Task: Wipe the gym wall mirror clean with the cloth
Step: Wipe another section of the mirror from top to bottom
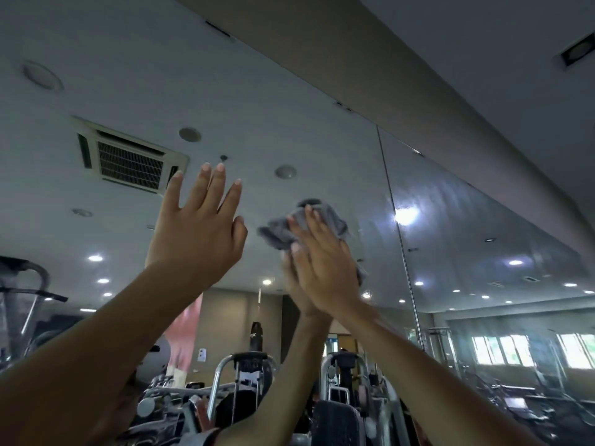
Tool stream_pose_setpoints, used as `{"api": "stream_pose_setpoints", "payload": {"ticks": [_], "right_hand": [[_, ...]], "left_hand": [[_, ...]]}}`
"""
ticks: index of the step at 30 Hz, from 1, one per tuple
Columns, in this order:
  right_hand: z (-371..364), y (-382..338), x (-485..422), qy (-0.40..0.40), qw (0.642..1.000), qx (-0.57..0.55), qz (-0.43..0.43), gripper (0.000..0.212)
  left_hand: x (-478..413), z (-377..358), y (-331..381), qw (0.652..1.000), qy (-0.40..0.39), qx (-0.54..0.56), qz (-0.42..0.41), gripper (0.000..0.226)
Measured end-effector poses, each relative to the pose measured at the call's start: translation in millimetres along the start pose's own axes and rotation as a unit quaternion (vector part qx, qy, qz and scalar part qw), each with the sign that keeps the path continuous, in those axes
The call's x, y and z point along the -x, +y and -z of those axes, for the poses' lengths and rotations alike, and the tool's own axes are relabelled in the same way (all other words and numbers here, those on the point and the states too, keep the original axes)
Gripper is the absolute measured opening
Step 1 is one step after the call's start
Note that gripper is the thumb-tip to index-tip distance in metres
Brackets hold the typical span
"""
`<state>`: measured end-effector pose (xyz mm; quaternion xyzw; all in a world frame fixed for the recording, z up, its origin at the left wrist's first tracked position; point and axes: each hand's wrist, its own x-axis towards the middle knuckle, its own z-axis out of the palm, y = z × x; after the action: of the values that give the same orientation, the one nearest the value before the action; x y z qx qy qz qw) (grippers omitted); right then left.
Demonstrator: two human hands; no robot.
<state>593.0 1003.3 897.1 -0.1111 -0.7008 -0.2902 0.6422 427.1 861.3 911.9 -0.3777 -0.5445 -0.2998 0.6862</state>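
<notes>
You look up at the wall mirror (467,239), two panels meeting at a vertical seam (397,226); the right-hand panel shows faint streaks and a bright glare spot (406,215), and the glass reflects a ceiling vent (128,156), downlights (95,258) and gym machines (244,381). The grey cloth (309,220), crumpled into a soft bunch, sits high on the left panel near the seam, pinned to the glass under your right hand (325,262), whose fingers lie straight and flat over it rather than curling round it. Your left hand (196,230) is raised beside it, apart from the cloth, fingers straight and spread, holding nothing; whether it touches the glass cannot be told.
</notes>
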Motion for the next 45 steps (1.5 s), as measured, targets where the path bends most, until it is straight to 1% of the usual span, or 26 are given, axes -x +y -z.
{"api": "stream_pose_setpoints", "payload": {"ticks": [2, 4, 5, 6, 8, 10, 13, 15, 17, 20, 22, 23, 24, 25, 27, 30, 32, 33, 35, 37, 40, 41, 42, 43, 44, 45], "right_hand": [[5, 23, -18, -0.007, 0.996, 0.011, -0.09, 0.054], [10, 27, -54, -0.028, 0.982, 0.021, -0.186, 0.054], [10, 22, -73, -0.036, 0.975, 0.015, -0.219, 0.053], [9, 14, -88, -0.039, 0.973, 0.012, -0.229, 0.053], [2, -7, -98, -0.039, 0.982, 0.018, -0.185, 0.053], [-7, -23, -84, -0.045, 0.993, 0.026, -0.102, 0.053], [-6, -29, -29, -0.042, 0.998, 0.033, 0.012, 0.056], [-5, -12, 11, -0.028, 0.999, 0.031, 0.034, 0.055], [-4, 16, 27, -0.006, 0.999, 0.032, 0.01, 0.051], [1, 41, -10, -0.003, 0.993, 0.018, -0.118, 0.054], [5, 34, -53, -0.003, 0.979, 0.027, -0.204, 0.054], [6, 25, -72, -0.002, 0.973, 0.031, -0.23, 0.053], [5, 14, -86, -0.004, 0.972, 0.035, -0.234, 0.052], [5, 2, -94, -0.011, 0.975, 0.035, -0.219, 0.052], [-1, -20, -92, -0.036, 0.987, 0.03, -0.151, 0.053], [-2, -43, -47, -0.054, 0.997, 0.022, -0.047, 0.056], [0, -42, -9, -0.05, 0.998, 0.024, -0.011, 0.058], [1, -35, 7, -0.046, 0.999, 0.025, -0.009, 0.057], [-4, -11, 26, -0.032, 0.998, 0.023, -0.041, 0.053], [-6, 7, 23, 0.004, 0.996, 0.019, -0.084, 0.052], [-5, 7, -13, 0.001, 0.984, 0.022, -0.178, 0.069], [-4, -1, -28, 0.008, 0.977, 0.021, -0.211, 0.071], [-5, -9, -41, 0.027, 0.97, 0.031, -0.238, 0.067], [-4, -19, -49, 0.047, 0.966, 0.041, -0.251, 0.061], [-8, -24, -51, 0.055, 0.968, 0.05, -0.24, 0.058], [-9, -34, -47, 0.048, 0.977, 0.05, -0.202, 0.058]], "left_hand": [[2, 0, 2, 1.0, 0.003, -0.003, -0.002, 0.067], [2, 1, 3, 1.0, 0.004, -0.006, -0.004, 0.067], [3, 1, 4, 1.0, 0.002, -0.01, -0.002, 0.068], [3, 1, 4, 1.0, -0.004, -0.013, 0.0, 0.069], [3, 2, 3, 1.0, -0.014, -0.015, 0.008, 0.07], [4, 2, 3, 1.0, -0.013, -0.015, 0.012, 0.071], [5, 2, 1, 1.0, -0.014, -0.01, 0.012, 0.072], [9, 3, 2, 1.0, -0.012, -0.005, 0.014, 0.071], [16, 4, 5, 1.0, -0.012, -0.001, 0.011, 0.07], [26, 6, 9, 1.0, -0.015, 0.001, 0.001, 0.069], [28, 7, 9, 1.0, -0.015, 0.006, -0.003, 0.07], [27, 8, 8, 1.0, -0.015, 0.007, -0.004, 0.07], [27, 7, 7, 1.0, -0.014, 0.009, -0.006, 0.07], [27, 7, 6, 1.0, -0.01, 0.013, -0.01, 0.069], [28, 5, 5, 1.0, -0.008, 0.018, -0.015, 0.07], [29, 9, 6, 0.999, -0.024, 0.02, -0.009, 0.075], [30, 12, 7, 0.999, -0.035, 0.029, -0.009, 0.08], [32, 13, 7, 0.998, -0.043, 0.036, -0.009, 0.081], [34, 14, 5, 0.998, -0.04, 0.046, -0.011, 0.08], [37, 15, 4, 0.998, -0.035, 0.041, -0.019, 0.078], [40, 17, 6, 0.998, -0.046, 0.04, -0.022, 0.078], [40, 18, 7, 0.998, -0.044, 0.042, -0.019, 0.077], [40, 18, 7, 0.998, -0.043, 0.043, -0.016, 0.077], [41, 18, 8, 0.998, -0.043, 0.042, -0.018, 0.077], [42, 18, 7, 0.998, -0.044, 0.039, -0.021, 0.076], [44, 18, 7, 0.998, -0.046, 0.036, -0.021, 0.077]]}}
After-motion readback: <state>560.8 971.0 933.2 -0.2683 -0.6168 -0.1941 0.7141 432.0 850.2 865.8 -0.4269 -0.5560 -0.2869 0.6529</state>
